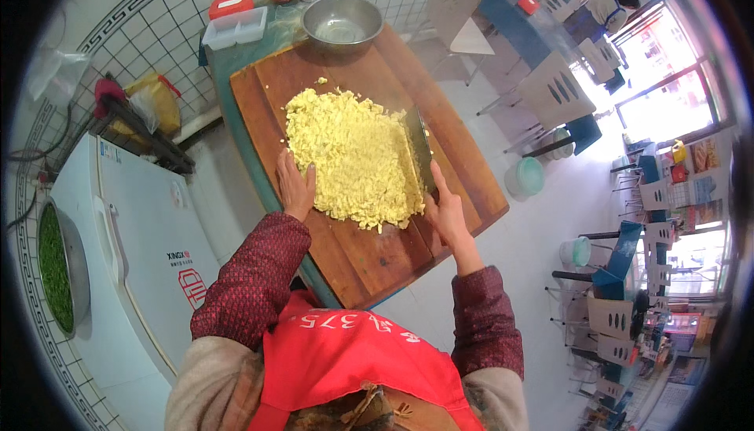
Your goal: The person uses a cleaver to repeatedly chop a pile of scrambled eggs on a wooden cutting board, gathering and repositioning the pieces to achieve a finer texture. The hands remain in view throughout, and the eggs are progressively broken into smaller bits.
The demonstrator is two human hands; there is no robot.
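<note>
A broad, flat heap of chopped yellow food, which looks like scrambled egg, covers the middle of a wooden cutting board. My right hand grips a cleaver, its blade standing on edge along the heap's right side. The cleaver's handle is mostly hidden in my fingers. Against the left edge of the heap rests my left hand, fingers spread and thumb touching the yellow pieces. It holds nothing. A few crumbs lie loose on the board around the heap.
A steel bowl sits on the board's far end. Beyond its left side are a white plastic tray and a red tissue box. A white chest freezer at left bears a bowl of chopped greens. Chairs stand at right.
</note>
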